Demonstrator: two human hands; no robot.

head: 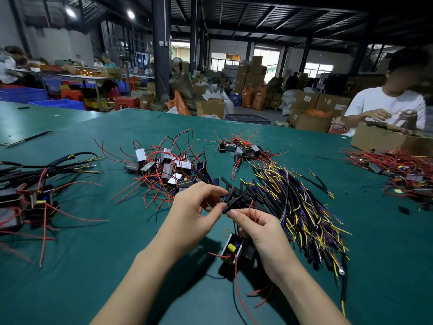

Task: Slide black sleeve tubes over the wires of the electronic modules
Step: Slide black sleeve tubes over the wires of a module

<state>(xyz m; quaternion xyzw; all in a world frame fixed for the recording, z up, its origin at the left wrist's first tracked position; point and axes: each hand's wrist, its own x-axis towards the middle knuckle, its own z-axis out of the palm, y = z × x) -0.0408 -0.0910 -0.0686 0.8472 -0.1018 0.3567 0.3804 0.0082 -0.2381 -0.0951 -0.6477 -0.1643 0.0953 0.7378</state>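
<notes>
Left hand (195, 202) pinches a short black tube (230, 202); right hand (262, 231) pinches a red wire (250, 206) just above the module (236, 250). Risk — the wire tip misses the tube's mouth and bends, or snags nearby loose tubes.

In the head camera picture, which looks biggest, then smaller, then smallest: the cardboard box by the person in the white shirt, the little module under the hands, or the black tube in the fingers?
1. Cardboard box, though part is cut off.
2. Module, which looks large partly because it is near the camera.
3. Black tube.
</notes>
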